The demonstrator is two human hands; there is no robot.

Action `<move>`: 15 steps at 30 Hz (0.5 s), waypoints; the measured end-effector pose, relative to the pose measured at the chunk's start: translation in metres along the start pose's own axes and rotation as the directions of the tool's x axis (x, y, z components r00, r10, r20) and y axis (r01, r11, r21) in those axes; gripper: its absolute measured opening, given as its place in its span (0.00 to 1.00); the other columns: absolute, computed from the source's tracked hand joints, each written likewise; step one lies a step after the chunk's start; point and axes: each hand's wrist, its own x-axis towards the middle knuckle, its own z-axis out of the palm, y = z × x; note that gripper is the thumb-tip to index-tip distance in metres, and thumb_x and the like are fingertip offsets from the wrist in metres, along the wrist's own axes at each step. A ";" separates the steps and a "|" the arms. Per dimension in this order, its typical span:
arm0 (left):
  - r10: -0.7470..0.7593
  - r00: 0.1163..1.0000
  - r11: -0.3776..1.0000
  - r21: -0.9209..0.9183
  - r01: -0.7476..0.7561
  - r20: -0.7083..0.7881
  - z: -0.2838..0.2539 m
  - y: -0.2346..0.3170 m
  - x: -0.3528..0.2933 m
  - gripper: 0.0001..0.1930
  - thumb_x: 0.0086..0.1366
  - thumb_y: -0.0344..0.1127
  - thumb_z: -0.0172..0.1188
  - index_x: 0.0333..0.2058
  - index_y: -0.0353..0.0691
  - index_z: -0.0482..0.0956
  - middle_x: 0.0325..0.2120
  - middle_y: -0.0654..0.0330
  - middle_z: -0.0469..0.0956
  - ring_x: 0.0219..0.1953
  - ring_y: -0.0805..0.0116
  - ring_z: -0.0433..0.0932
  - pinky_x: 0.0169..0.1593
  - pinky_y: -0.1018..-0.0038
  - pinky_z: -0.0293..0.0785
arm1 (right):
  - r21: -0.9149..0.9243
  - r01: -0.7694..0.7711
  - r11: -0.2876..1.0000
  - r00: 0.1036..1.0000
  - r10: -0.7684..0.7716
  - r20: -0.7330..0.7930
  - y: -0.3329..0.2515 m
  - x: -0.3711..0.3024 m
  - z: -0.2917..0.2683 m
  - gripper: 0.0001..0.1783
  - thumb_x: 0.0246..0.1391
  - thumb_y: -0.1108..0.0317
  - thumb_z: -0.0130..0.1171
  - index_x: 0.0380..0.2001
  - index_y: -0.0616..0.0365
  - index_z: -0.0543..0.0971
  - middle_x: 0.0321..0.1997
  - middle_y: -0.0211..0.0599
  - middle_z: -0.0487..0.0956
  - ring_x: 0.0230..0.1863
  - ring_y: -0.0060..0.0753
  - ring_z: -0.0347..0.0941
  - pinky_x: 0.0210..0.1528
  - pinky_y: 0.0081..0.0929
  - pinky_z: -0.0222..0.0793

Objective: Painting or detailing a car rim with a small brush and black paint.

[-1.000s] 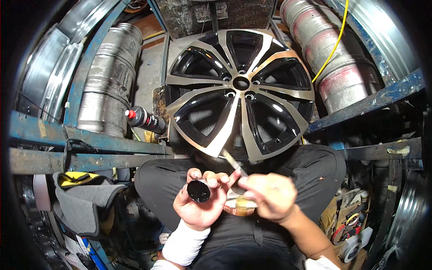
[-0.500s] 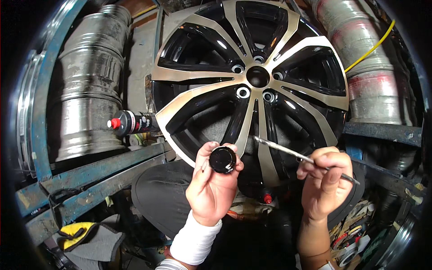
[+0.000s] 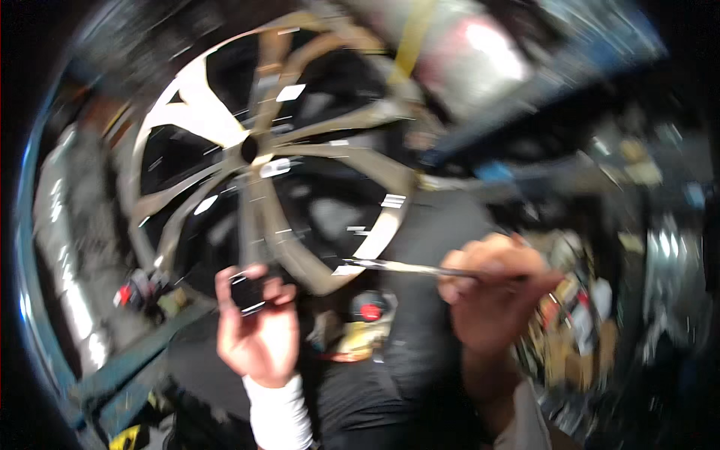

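My left hand (image 3: 262,341) grips black cap (image 3: 248,295) by sides, likely keeping face clear; right hand (image 3: 495,289) pinches slim brush (image 3: 416,267), tip toward wheel (image 3: 307,148).

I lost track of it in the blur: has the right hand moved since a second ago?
Yes: the right hand has moved rightward against the wheel, from below its lower edge to beyond its lower right side.

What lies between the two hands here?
In the head view, the thin brush points from the right hand toward the left hand; the lower edge of the wheel, a dark red-topped item and dark trousers also show between them.
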 end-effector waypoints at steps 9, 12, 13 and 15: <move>-0.408 0.905 0.913 0.064 0.403 0.120 0.030 -0.083 -0.048 0.19 0.71 0.41 0.53 0.59 0.49 0.68 0.48 0.59 0.71 0.41 0.68 0.69 0.49 0.68 0.65 | -0.803 0.053 0.593 0.837 -0.465 -0.288 -0.087 -0.117 -0.223 0.25 0.73 0.51 0.37 0.41 0.63 0.75 0.40 0.47 0.77 0.42 0.44 0.75 0.50 0.38 0.71; -0.427 0.880 0.895 -0.043 0.445 0.209 0.044 -0.108 -0.065 0.18 0.69 0.40 0.56 0.56 0.54 0.71 0.45 0.64 0.72 0.39 0.72 0.69 0.44 0.72 0.63 | -0.724 -0.397 0.564 0.804 -0.167 -0.570 -0.041 -0.161 -0.291 0.14 0.71 0.64 0.46 0.46 0.62 0.77 0.38 0.41 0.79 0.45 0.37 0.77 0.54 0.32 0.70; -0.438 0.864 0.881 -0.072 0.467 0.248 0.050 -0.115 -0.069 0.17 0.69 0.40 0.57 0.56 0.54 0.72 0.44 0.65 0.73 0.38 0.72 0.70 0.43 0.72 0.63 | -0.640 -0.578 0.506 0.725 -0.041 -0.688 -0.023 -0.177 -0.306 0.14 0.71 0.66 0.47 0.48 0.62 0.77 0.40 0.43 0.81 0.47 0.37 0.78 0.55 0.31 0.69; -0.465 0.843 0.864 -0.068 0.499 0.270 0.062 -0.128 -0.077 0.14 0.69 0.41 0.58 0.52 0.55 0.74 0.41 0.67 0.73 0.37 0.74 0.70 0.42 0.73 0.62 | -0.744 -0.594 0.306 0.772 -0.041 -0.634 0.013 -0.202 -0.331 0.14 0.70 0.68 0.47 0.52 0.61 0.76 0.47 0.51 0.81 0.52 0.42 0.78 0.57 0.34 0.69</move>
